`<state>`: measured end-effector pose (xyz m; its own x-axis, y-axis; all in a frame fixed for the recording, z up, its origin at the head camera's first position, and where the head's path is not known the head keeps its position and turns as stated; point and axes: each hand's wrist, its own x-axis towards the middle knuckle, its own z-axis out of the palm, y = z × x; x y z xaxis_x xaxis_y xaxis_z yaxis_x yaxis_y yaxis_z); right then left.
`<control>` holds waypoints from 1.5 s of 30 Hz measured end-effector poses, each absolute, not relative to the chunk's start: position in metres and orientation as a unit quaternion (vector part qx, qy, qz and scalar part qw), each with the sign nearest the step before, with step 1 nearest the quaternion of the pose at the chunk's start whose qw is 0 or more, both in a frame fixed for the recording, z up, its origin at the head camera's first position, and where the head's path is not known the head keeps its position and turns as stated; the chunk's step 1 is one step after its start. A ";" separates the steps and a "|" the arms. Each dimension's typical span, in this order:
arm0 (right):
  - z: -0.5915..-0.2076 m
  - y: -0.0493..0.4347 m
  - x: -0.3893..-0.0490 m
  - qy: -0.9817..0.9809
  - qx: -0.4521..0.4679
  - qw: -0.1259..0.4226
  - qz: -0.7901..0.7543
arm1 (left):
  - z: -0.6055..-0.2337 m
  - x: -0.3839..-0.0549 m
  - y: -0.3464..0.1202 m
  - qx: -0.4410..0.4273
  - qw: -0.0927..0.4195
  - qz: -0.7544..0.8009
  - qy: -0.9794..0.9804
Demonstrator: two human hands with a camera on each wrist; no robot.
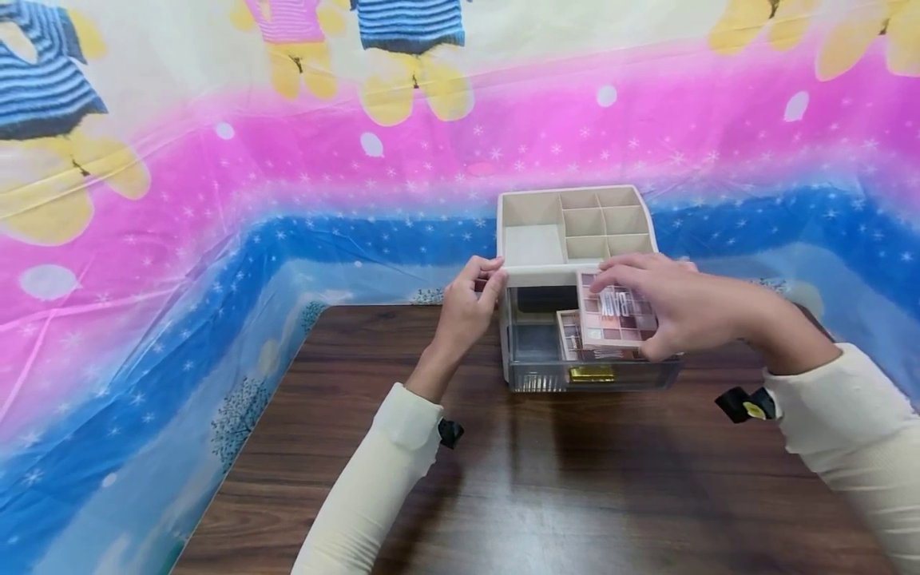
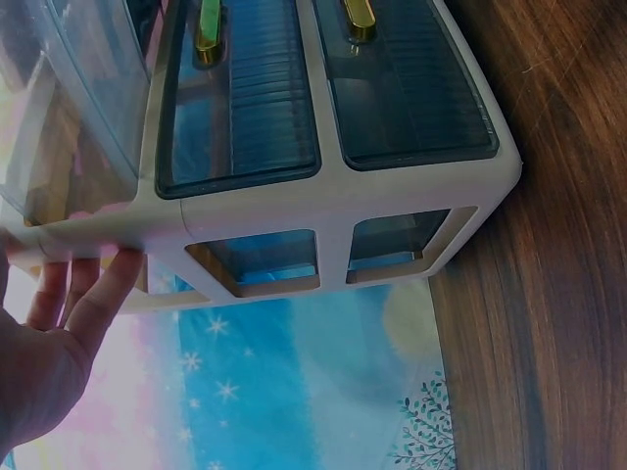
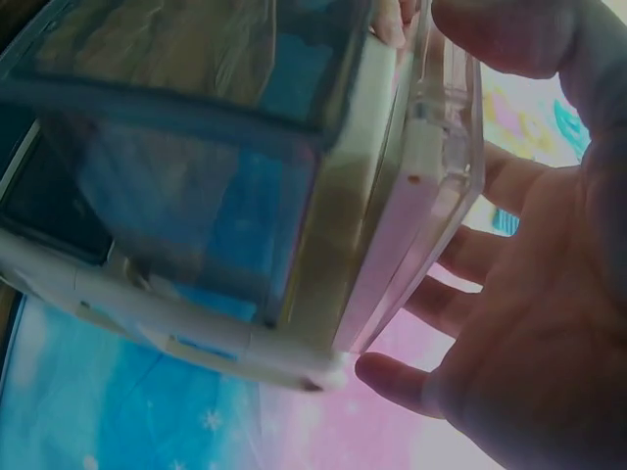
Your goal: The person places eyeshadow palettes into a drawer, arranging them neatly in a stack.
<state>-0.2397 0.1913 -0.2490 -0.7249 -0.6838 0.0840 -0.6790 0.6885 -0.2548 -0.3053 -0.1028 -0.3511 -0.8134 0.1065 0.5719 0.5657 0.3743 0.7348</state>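
Observation:
A cream desktop organizer [image 1: 546, 276] stands on the table with its top clear drawer [image 1: 532, 379] pulled out. My left hand [image 1: 467, 311] grips the organizer's upper left edge; in the left wrist view its fingers [image 2: 101, 302] reach against the side frame. Over the open drawer, my right hand [image 1: 693, 307] holds an eyeshadow palette [image 1: 611, 323] by its edges, tilted with the gridded face up. The palette's clear, thick side [image 3: 416, 230] shows in the right wrist view. Another palette [image 1: 569, 335] lies inside the drawer, partly hidden beneath the held one.
Divided compartments [image 1: 604, 220] form the organizer's top. Two shut drawers with gold handles [image 2: 361, 18] sit below the pulled-out one. The dark wooden table [image 1: 575, 495] extends toward me, and a printed pink and blue cloth [image 1: 402, 184] hangs behind.

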 end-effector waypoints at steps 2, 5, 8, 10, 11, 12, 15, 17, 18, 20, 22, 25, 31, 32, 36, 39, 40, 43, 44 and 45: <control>-0.249 0.188 -0.240 0.918 -0.372 0.016 -0.137 | -0.351 -0.306 -0.102 -0.212 0.219 -0.519 -0.799; -0.250 0.185 -0.241 0.918 -0.373 0.020 -0.135 | -0.351 -0.306 -0.101 -0.213 0.218 -0.521 -0.798; -0.251 0.186 -0.241 0.914 -0.383 0.024 -0.134 | -0.351 -0.305 -0.101 -0.211 0.219 -0.520 -0.798; -0.252 0.187 -0.240 0.911 -0.388 0.026 -0.135 | -0.351 -0.305 -0.102 -0.208 0.220 -0.520 -0.799; -0.252 0.187 -0.240 0.910 -0.391 0.026 -0.135 | -0.351 -0.305 -0.102 -0.207 0.220 -0.520 -0.799; -0.252 0.188 -0.239 0.910 -0.392 0.025 -0.134 | -0.351 -0.304 -0.102 -0.205 0.221 -0.520 -0.800; -0.254 0.189 -0.237 0.910 -0.391 0.008 -0.135 | -0.350 -0.304 -0.102 -0.203 0.220 -0.522 -0.799; -0.256 0.190 -0.234 0.910 -0.392 -0.013 -0.136 | -0.350 -0.304 -0.101 -0.202 0.219 -0.524 -0.798; -0.258 0.190 -0.232 0.910 -0.390 -0.025 -0.137 | -0.350 -0.304 -0.101 -0.201 0.219 -0.525 -0.797; -0.262 0.190 -0.228 0.913 -0.379 -0.052 -0.143 | -0.350 -0.304 -0.101 -0.200 0.217 -0.527 -0.797; -0.267 0.190 -0.223 0.914 -0.371 -0.081 -0.145 | -0.350 -0.304 -0.101 -0.200 0.217 -0.527 -0.797; -0.276 0.189 -0.217 0.911 -0.361 -0.128 -0.155 | -0.350 -0.304 -0.101 -0.201 0.220 -0.524 -0.798; -0.297 0.185 -0.203 0.869 -0.382 -0.266 -0.168 | -0.350 -0.304 -0.101 -0.197 0.220 -0.520 -0.801; -0.300 0.183 -0.201 0.861 -0.384 -0.289 -0.168 | -0.350 -0.304 -0.101 -0.196 0.220 -0.519 -0.802; -0.313 0.174 -0.192 0.826 -0.398 -0.364 -0.162 | -0.350 -0.304 -0.101 -0.197 0.219 -0.518 -0.803; -0.324 0.165 -0.185 0.798 -0.411 -0.417 -0.141 | -0.350 -0.305 -0.101 -0.196 0.221 -0.514 -0.805; -0.327 0.161 -0.183 0.790 -0.413 -0.433 -0.134 | -0.350 -0.304 -0.101 -0.195 0.222 -0.512 -0.807; -0.337 0.151 -0.179 0.763 -0.412 -0.484 -0.114 | -0.350 -0.304 -0.101 -0.196 0.223 -0.508 -0.809; -0.340 0.147 -0.177 0.754 -0.411 -0.500 -0.110 | -0.350 -0.304 -0.101 -0.196 0.223 -0.507 -0.809; -0.343 0.144 -0.177 0.745 -0.410 -0.515 -0.107 | -0.350 -0.304 -0.101 -0.196 0.223 -0.507 -0.809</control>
<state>-0.1767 0.1441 -0.3432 -0.1334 -0.5012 0.8550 -0.7221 0.6401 0.2626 -0.3040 -0.1010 -0.3500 -0.8233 0.0908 0.5602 0.5436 0.4099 0.7325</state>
